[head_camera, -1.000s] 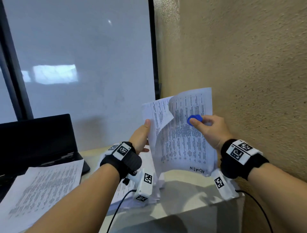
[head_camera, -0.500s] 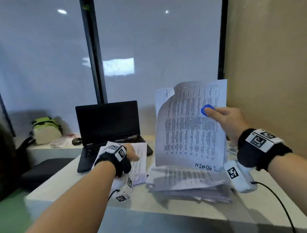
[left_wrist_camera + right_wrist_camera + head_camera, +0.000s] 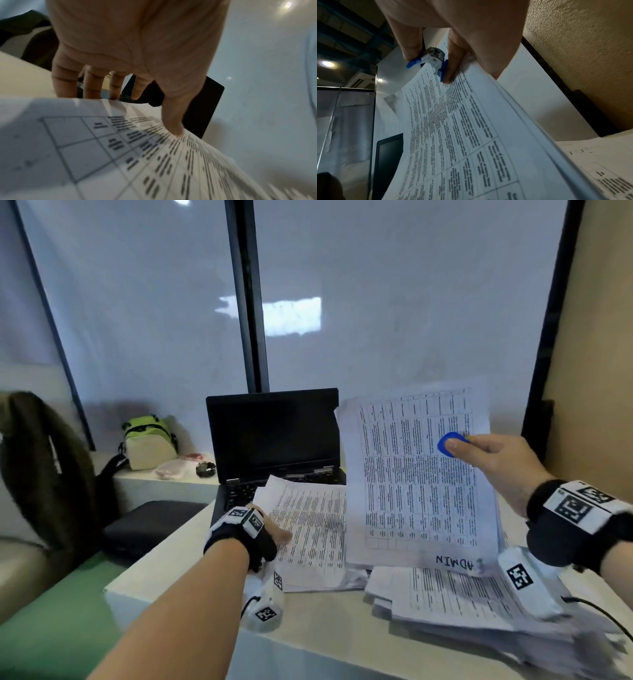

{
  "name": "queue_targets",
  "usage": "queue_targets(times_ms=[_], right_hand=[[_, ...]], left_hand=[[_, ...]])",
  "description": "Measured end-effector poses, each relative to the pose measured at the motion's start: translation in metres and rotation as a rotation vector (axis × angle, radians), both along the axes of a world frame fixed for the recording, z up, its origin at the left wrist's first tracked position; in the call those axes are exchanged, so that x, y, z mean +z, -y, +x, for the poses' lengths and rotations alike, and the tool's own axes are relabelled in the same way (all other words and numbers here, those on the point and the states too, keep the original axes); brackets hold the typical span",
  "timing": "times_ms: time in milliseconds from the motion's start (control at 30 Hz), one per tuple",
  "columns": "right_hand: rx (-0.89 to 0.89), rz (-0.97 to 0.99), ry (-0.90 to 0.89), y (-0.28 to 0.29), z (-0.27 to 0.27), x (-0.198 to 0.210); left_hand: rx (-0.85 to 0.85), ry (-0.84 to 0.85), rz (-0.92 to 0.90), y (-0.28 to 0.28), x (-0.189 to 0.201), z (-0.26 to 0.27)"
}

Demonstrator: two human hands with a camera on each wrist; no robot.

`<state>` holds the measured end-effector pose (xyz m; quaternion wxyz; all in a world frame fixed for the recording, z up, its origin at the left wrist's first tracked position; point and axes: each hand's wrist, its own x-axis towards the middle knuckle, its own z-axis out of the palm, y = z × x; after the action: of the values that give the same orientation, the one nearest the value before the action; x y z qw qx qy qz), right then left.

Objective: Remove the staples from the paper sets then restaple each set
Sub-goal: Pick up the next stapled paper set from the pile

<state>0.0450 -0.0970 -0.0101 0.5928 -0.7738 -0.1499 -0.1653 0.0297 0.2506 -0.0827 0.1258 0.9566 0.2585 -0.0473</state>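
Glass panels (image 3: 394, 313) with a dark frame post stand far ahead of both hands, and a tan textured wall (image 3: 582, 54) runs just outside the right hand (image 3: 503, 463). Beneath both hands lies the pale table (image 3: 329, 635). Beyond the left hand (image 3: 270, 534) sits an open black laptop (image 3: 274, 433) with a dark screen; farther out to that hand's left are a dark chair back (image 3: 48, 474), a flat black case (image 3: 147, 529) and a green-and-cream bag (image 3: 150, 441).

Under the right wrist spreads a loose pile of printed sheets (image 3: 445, 597). The right hand holds a printed paper set (image 3: 418, 481) upright above that pile, "ADMIN" handwritten at its lower edge; its fingers also pinch a blue staple remover (image 3: 433, 60), thumb on one blue grip and a finger on the other, with the metal jaws at the set's top edge. Whether a staple is caught in them cannot be told.

The left hand grips the near-left edge of a second printed stack (image 3: 311, 529) that lies on the table and overlaps the laptop keyboard, thumb (image 3: 173, 121) on top and fingers (image 3: 92, 83) curled under the edge.
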Motion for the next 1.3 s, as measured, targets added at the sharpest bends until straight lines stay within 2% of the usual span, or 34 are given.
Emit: queue_targets(times_ms=[167,300,467,533,600,767,967,1200,1300], right_hand=[[0.006,-0.024,0.007,-0.004,0.008,-0.004],[-0.012,-0.075,0.005,-0.005,0.013,-0.009],[-0.007,-0.129,0.01,-0.005,0.009,-0.013],[-0.005,-0.133,0.019,-0.004,0.006,-0.011],[0.002,-0.128,0.034,-0.003,0.003,-0.008],[0.037,-0.089,0.085,0.0,-0.007,0.0],[0.104,0.027,0.166,0.001,-0.019,0.014],[0.266,0.259,0.157,0.005,-0.029,0.026],[0.257,0.29,0.139,0.007,-0.033,0.029]], left_hand=[[-0.052,0.086,0.041,-0.024,0.004,0.007],[-0.032,0.111,0.047,-0.028,0.008,0.006],[0.027,0.098,-0.04,-0.026,0.003,0.005],[0.047,0.157,-0.053,-0.029,-0.002,0.007],[0.049,0.2,-0.111,-0.035,-0.006,0.009],[0.121,0.546,-0.545,-0.033,0.003,0.0],[0.033,0.911,-0.724,-0.022,0.027,-0.011],[-0.086,1.073,-0.987,0.011,0.073,-0.019],[-0.175,1.056,-1.116,0.036,0.087,-0.022]])
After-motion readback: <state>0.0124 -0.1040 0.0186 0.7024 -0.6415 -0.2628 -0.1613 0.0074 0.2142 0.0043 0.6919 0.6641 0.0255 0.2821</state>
